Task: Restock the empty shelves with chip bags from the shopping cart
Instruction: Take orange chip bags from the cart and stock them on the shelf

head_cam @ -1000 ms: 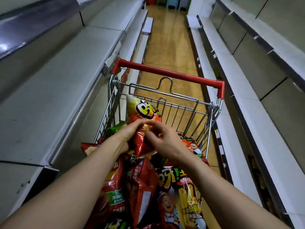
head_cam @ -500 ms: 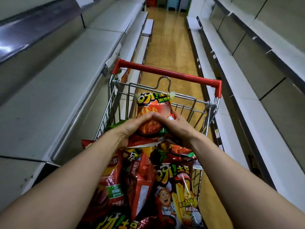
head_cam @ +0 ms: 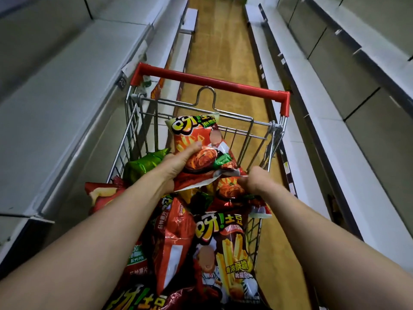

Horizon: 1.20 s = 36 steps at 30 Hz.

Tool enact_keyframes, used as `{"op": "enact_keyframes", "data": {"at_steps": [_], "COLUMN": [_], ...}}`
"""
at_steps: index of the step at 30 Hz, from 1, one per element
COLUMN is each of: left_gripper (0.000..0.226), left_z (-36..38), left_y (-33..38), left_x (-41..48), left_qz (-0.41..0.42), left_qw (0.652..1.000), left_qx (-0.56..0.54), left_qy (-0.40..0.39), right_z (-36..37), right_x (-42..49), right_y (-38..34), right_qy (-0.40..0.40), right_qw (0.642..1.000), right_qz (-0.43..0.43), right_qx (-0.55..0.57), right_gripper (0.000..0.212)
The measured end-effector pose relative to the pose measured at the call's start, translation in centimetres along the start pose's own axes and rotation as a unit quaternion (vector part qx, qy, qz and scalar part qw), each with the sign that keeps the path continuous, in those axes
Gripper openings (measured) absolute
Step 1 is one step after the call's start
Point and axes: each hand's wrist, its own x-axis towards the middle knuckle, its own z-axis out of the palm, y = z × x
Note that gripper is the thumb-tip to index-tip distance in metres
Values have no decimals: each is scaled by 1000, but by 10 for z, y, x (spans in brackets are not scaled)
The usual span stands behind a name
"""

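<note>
We see two bare forearms reaching forward over a silver wire shopping cart with a red plastic handle bar (head_cam: 210, 82), standing in a wood-floored aisle. Our left hand (head_cam: 178, 162) grips a crinkled red foil chip bag printed with yellow-green lettering and fries (head_cam: 201, 142), thumb pressed across its front, holding it tilted upright above the pile. Our right hand (head_cam: 257, 180), just to the right of the left and a little nearer to us, is curled closed on the top edge of a second red foil chip bag with a tomato-like picture (head_cam: 232, 191) that lies below the first. Left of the left hand a shiny green foil bag (head_cam: 145, 164) rests against the cart wall. Below both wrists, more red chip bags (head_cam: 174, 238) fill the basket. Bare grey metal shelves (head_cam: 67, 90) run beyond the left arm, with similar grey shelves beyond the right
</note>
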Motion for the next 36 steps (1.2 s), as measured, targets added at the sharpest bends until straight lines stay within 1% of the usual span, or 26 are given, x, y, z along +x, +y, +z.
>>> {"op": "enact_keyframes", "data": {"at_steps": [1, 2, 3, 6, 7, 9, 10, 11, 13, 14, 15, 17, 21, 23, 25, 26, 29, 31, 32, 33, 34, 36], "left_gripper": [64, 56, 53, 57, 55, 53, 56, 60, 70, 70, 67, 61, 55, 56, 61, 62, 54, 48, 45, 43, 42, 48], "left_z": [4, 7, 10, 17, 20, 23, 25, 28, 32, 34, 36, 37, 33, 32, 34, 36, 44, 48, 49, 49, 49, 49], "left_y": [-3, -6, -8, -17, -19, -25, -27, -29, -32, -33, -32, -30, -19, -11, -2, 2, 12, 17, 20, 23, 25, 30], "left_x": [2, 4, 6, 14, 15, 19, 20, 20, 20, 19, 17, 14, 2, -7, -20, -25, -43, -55, -61, -68, -75, -88], "left_qz": [-16, -31, -44, -80, -87, -99, -101, -102, -100, -97, -90, -78, -63, -50, -40, -29, 21, 59, 74, 87, 98, 110], "left_qw": [1000, 999, 998, 993, 992, 991, 990, 990, 989, 988, 987, 987, 991, 992, 991, 989, 991, 991, 990, 989, 986, 981], "left_qx": [-3, -9, -18, -35, -34, -36, -36, -34, -44, -50, -52, -45, -44, -55, -75, -88, -102, -99, -100, -106, -113, -125], "left_qy": [-16, -33, -49, -77, -81, -86, -86, -88, -105, -114, -122, -129, -108, -98, -108, -111, -80, -61, -58, -61, -71, -95], "right_z": [2, 4, 5, 7, 8, 16, 18, 19, 16, 12, 9, 4, -16, -32, -44, -47, -50, -53, -56, -60, -65, -73], "right_x": [2, 5, 7, 15, 17, 31, 39, 45, 44, 39, 35, 23, -2, -15, -24, -26, -33, -37, -42, -45, -48, -57], "right_y": [0, 0, -1, -1, -1, 3, 6, 9, 10, 8, 6, 2, -4, -7, -11, -13, -20, -22, -22, -22, -20, -15], "right_qy": [-1, -1, -2, -16, -25, -48, -43, -29, 20, 52, 66, 52, -25, -60, -73, -67, -18, 10, 25, 33, 20, -44], "right_qw": [1000, 998, 997, 995, 995, 997, 998, 999, 998, 994, 988, 977, 957, 948, 933, 922, 896, 883, 876, 865, 855, 844], "right_qz": [-3, -9, -8, 10, 18, 37, 32, 22, -10, -36, -56, -77, -58, -57, -60, -67, -83, -84, -78, -68, -48, -23], "right_qx": [-30, -56, -77, -100, -90, -42, -17, 10, 62, 94, 128, 191, 285, 306, 348, 376, 436, 462, 475, 497, 516, 533], "right_gripper": [31, 28, 27, 34, 39, 58, 66, 65, 46, 36, 30, 24, 12, 17, 11, 10, 19, 35, 35, 27, 32, 67]}}
